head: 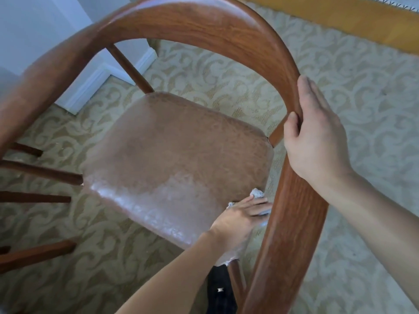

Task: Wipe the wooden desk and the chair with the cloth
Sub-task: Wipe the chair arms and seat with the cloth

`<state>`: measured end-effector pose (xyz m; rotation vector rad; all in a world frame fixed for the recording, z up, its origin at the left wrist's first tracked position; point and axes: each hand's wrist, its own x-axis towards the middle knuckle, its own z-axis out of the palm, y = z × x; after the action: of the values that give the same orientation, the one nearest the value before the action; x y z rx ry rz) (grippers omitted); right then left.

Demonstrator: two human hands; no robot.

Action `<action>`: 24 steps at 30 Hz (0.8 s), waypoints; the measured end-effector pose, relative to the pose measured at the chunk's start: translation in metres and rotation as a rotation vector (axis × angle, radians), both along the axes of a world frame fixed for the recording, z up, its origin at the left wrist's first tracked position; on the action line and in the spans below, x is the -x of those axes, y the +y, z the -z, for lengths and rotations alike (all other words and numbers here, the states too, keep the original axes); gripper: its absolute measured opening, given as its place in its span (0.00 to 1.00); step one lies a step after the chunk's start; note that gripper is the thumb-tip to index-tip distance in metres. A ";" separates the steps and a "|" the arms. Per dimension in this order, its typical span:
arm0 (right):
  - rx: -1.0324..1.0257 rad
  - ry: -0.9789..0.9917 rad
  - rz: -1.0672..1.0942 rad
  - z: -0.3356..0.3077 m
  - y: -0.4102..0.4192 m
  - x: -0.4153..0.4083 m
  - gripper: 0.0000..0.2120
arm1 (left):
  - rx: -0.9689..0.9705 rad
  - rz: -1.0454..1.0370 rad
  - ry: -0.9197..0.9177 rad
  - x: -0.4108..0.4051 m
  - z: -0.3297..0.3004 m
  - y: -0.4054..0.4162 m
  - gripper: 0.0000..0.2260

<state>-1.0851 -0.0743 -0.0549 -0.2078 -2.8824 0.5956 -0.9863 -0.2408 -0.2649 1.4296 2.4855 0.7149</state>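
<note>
A wooden chair with a curved reddish-brown back rail point(204, 23) and a brown leather seat point(172, 150) fills the head view from above. My left hand point(240, 217) presses a pale grey cloth point(257, 193) onto the near right corner of the seat, its fingers spread over the cloth, which is mostly hidden. My right hand point(317, 137) grips the right side of the curved rail, thumb on the inside and fingers along the outside. The wooden desk shows only as a yellow-orange edge point(362, 21) at the top right.
Patterned beige carpet point(362, 98) lies under and around the chair. A white wall with a skirting board point(95, 85) stands at the upper left. Chair spindles point(40, 173) stick out on the left. A dark shoe point(221, 291) shows below the seat.
</note>
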 end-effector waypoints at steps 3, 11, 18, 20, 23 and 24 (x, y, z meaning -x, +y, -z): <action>0.010 -0.009 -0.008 -0.001 0.001 0.000 0.28 | -0.054 -0.198 -0.057 0.021 -0.016 -0.039 0.18; -0.013 -0.011 -0.007 0.003 0.004 0.001 0.28 | 0.088 -0.964 -0.003 0.113 -0.022 -0.174 0.17; -0.035 -0.014 0.007 0.001 0.004 0.002 0.28 | -0.022 -0.766 0.001 0.051 -0.011 -0.082 0.16; -0.031 -0.010 0.001 0.001 0.002 0.001 0.28 | -0.048 -0.675 -0.033 0.027 -0.010 -0.058 0.16; -0.030 -0.015 0.005 0.000 0.002 0.000 0.28 | -0.058 -0.618 -0.096 -0.003 -0.014 -0.033 0.17; -0.029 -0.015 0.007 -0.001 0.001 0.000 0.28 | -0.053 -0.588 -0.105 -0.010 -0.016 -0.030 0.17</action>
<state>-1.0851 -0.0734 -0.0539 -0.2194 -2.9014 0.5537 -0.9766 -0.2707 -0.2493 0.6320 2.8274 0.9262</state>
